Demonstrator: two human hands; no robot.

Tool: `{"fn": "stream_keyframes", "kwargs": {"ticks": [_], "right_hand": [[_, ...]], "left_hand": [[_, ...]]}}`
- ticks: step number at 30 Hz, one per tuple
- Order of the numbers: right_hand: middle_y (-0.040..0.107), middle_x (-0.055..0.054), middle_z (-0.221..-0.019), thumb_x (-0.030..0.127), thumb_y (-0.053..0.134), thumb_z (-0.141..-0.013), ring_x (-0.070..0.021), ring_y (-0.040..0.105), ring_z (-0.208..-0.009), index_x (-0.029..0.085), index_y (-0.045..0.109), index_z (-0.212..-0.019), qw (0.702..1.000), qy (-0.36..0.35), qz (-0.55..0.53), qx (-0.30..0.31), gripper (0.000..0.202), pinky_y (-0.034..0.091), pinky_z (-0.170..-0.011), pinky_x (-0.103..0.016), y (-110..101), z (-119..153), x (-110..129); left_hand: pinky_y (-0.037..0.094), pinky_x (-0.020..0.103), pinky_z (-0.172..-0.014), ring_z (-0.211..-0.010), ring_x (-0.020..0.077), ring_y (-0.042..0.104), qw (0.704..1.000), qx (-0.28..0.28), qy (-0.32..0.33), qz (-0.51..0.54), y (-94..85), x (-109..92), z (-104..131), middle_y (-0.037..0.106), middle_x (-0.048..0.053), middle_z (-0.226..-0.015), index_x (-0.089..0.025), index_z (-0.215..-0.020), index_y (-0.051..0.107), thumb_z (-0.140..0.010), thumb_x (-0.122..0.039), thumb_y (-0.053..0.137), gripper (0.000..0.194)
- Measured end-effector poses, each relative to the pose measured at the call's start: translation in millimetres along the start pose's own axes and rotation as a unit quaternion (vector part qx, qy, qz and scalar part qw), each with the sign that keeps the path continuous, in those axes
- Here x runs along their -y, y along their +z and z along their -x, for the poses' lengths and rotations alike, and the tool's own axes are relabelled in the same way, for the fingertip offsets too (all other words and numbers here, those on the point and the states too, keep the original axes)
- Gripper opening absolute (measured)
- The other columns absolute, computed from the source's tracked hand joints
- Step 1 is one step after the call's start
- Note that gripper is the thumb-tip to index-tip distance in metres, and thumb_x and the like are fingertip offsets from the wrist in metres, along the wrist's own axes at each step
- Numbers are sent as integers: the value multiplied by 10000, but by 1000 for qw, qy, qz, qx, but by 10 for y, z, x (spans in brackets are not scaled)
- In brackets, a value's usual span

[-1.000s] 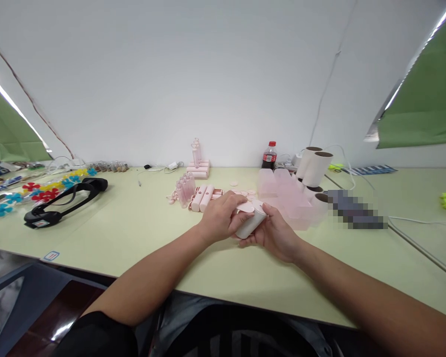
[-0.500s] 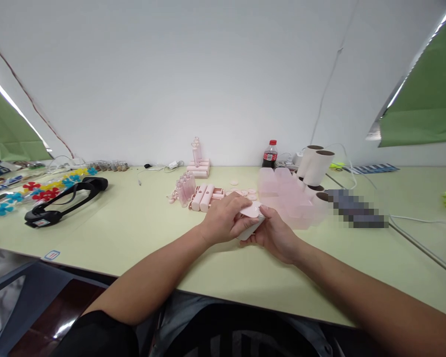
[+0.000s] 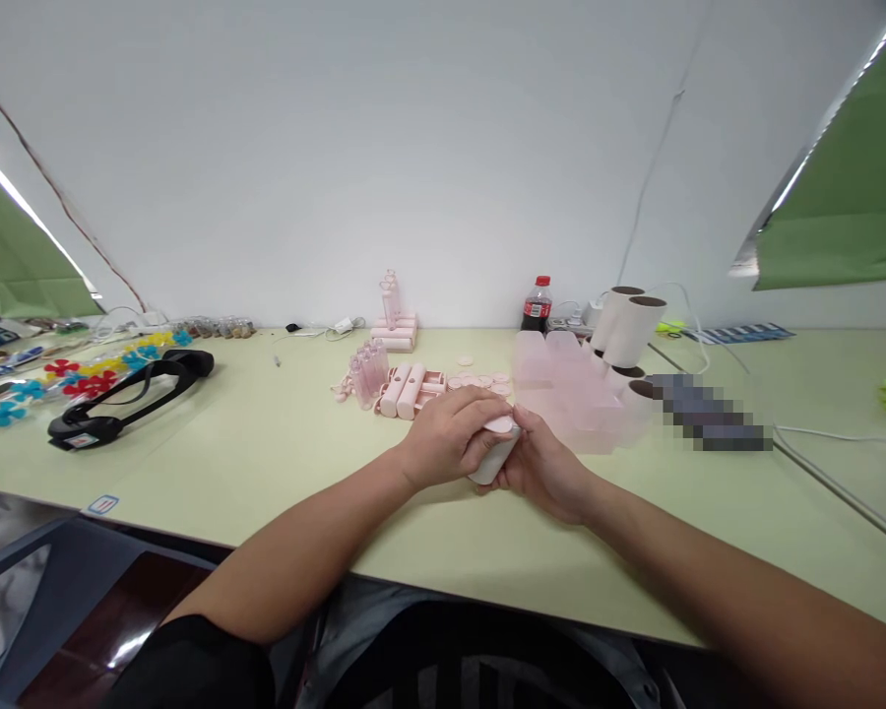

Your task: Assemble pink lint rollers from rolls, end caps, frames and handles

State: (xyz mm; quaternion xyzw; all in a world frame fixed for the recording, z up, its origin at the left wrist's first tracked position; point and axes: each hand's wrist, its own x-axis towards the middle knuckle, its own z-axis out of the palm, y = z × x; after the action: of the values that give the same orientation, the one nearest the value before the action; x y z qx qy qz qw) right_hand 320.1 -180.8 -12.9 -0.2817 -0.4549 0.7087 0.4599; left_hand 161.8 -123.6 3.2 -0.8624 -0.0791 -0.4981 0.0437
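Over the table, just in front of me, my two hands meet around a white roll point(image 3: 493, 463) with a pale pink round cap point(image 3: 500, 424) on its upper end. My left hand point(image 3: 450, 431) is closed, its fingers over the cap and its thumb against the roll's side. Wrapped round the roll from the right is my right hand point(image 3: 552, 469), thumb near the cap's edge. My fingers hide much of the roll. Several pink discs point(image 3: 479, 380) lie just beyond, and pink cylinder parts point(image 3: 411, 390) are to the left.
Translucent pink boxes point(image 3: 561, 394) and several white rolls point(image 3: 635, 333) stand to the right, with a cola bottle point(image 3: 537, 305) behind. Clear pink tubes point(image 3: 369, 374) stand on the left. Farther left lies a black headset strap point(image 3: 129, 394). A cable point(image 3: 842, 502) crosses the right side.
My left fingers have come down over the cap, which now sits lower and flatter on the roll. The roll is slightly more upright; my right hand has barely moved.
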Motion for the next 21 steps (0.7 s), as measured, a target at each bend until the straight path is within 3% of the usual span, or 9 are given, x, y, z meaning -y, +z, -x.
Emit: {"fn": "stream_keyframes", "kwargs": {"ticks": [6, 12, 21], "right_hand": [[688, -95, -940, 654, 423, -926, -230, 648, -820, 197, 585, -1174, 998, 55, -16, 7, 545, 569, -735, -431, 28, 28, 48], [669, -87, -840, 633, 399, -937, -208, 615, -713, 173, 633, -1024, 999, 36, 12, -5, 523, 565, -595, -368, 8, 10, 44], [660, -85, -842, 633, 447, -926, -196, 595, -722, 165, 640, -1011, 998, 8, 46, -30, 513, 551, -611, -342, -39, 6, 36]], "left_hand": [[583, 340, -783, -899, 192, 678, 1000, -9, -16, 24, -5, -27, 2, 707, 99, -965, -169, -1072, 604, -938, -269, 521, 186], [584, 356, -820, -956, 206, 670, 999, 14, -7, 33, -20, 20, -2, 704, 115, -1015, -162, -1112, 593, -940, -267, 526, 212], [574, 390, -860, -1012, 219, 658, 999, 43, -7, 14, -34, 24, -10, 690, 124, -1076, -172, -1156, 582, -968, -307, 450, 266]]}}
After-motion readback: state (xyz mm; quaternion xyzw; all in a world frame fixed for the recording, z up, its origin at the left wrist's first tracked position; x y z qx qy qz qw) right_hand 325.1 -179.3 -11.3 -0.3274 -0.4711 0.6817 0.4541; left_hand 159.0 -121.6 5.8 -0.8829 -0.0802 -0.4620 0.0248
